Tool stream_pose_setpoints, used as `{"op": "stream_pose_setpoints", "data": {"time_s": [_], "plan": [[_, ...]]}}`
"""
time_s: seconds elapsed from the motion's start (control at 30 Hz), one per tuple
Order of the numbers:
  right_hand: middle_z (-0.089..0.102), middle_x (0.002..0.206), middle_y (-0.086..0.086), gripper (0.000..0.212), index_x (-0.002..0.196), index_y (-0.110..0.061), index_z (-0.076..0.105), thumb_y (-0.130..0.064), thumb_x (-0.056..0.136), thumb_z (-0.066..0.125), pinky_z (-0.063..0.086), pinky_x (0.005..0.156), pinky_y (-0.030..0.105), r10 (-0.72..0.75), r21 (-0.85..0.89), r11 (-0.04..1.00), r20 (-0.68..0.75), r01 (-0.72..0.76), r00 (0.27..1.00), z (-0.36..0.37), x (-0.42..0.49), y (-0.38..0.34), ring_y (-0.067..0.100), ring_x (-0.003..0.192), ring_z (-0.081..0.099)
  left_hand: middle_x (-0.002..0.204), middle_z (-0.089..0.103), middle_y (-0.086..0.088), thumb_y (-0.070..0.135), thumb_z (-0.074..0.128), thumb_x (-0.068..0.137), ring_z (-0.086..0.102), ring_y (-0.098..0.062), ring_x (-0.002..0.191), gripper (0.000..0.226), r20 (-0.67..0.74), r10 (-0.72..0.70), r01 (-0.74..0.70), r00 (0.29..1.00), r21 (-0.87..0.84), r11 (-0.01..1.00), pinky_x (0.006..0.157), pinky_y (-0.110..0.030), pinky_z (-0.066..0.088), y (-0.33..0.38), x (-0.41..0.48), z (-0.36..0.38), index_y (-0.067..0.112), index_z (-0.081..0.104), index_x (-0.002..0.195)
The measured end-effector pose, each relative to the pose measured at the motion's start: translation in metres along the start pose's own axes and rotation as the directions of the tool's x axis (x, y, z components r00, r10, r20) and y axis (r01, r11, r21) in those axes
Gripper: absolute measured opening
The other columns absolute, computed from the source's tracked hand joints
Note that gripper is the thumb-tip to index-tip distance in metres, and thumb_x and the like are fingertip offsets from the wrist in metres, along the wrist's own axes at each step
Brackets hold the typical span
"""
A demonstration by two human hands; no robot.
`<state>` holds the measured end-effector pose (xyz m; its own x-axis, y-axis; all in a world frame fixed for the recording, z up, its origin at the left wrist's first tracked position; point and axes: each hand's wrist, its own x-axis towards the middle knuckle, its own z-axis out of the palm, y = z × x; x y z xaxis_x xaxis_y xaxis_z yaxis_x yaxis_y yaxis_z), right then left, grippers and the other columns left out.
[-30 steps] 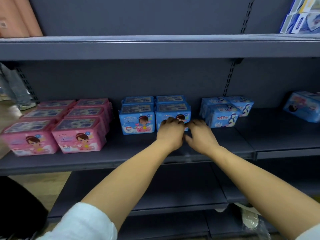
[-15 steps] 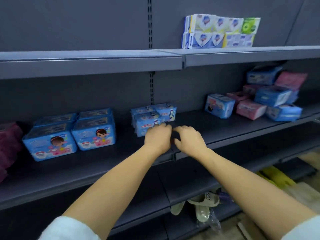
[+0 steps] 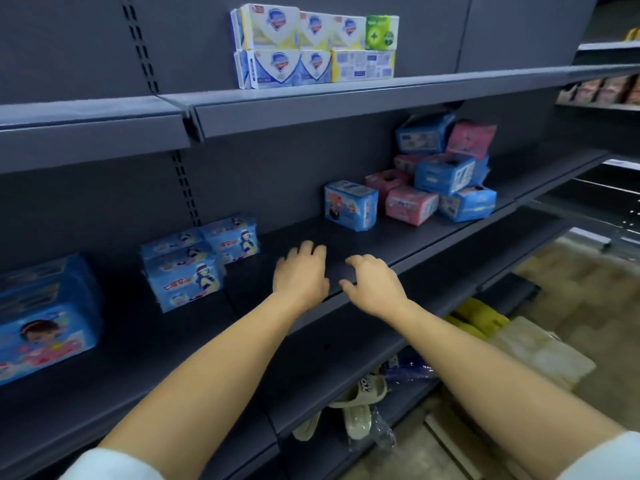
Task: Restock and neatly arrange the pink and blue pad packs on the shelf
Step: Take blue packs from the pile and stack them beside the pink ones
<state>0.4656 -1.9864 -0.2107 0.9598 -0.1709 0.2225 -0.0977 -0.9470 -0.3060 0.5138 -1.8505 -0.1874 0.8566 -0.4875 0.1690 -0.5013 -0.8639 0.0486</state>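
Both my hands hover empty over the dark middle shelf (image 3: 398, 244), fingers loosely curled. My left hand (image 3: 300, 275) is just right of a small group of light blue pad packs (image 3: 197, 261). My right hand (image 3: 374, 282) is beside it near the shelf's front edge. A single blue pack (image 3: 349, 205) stands farther back to the right. Beyond it lies a jumbled heap of pink and blue packs (image 3: 440, 174). At the far left edge stands a larger blue pack (image 3: 45, 320) with a cartoon girl on it.
Soap boxes (image 3: 311, 46) are stacked on the upper shelf. A lower shelf (image 3: 346, 344) runs under my forearms. Sandals in plastic (image 3: 353, 407) and a yellow item (image 3: 481, 317) lie near the floor. More goods show at the far right.
The view has swung right along the shelf. My hands left the big blue packs, passed the light blue packs and now sit apart over bare shelf, nearer the jumbled heap.
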Motion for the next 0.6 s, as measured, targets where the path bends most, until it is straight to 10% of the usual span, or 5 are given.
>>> {"op": "stream_pose_setpoints", "data": {"time_s": [0.6], "plan": [[0.037, 0.136, 0.015, 0.068, 0.142, -0.012, 0.033, -0.029, 0.084, 0.064, 0.042, 0.097, 0.048, 0.259, 0.059, 0.965, -0.032, -0.257, 0.965, 0.003, 0.129, 0.07, 0.036, 0.123, 0.04, 0.158, 0.0, -0.009, 0.025, 0.069, 0.083, 0.023, -0.033, 0.138, 0.088, 0.022, 0.074, -0.073, 0.997, -0.031, 0.997, 0.108, -0.046, 0.03, -0.003, 0.168, 0.043, 0.027, 0.012, 0.15]]}}
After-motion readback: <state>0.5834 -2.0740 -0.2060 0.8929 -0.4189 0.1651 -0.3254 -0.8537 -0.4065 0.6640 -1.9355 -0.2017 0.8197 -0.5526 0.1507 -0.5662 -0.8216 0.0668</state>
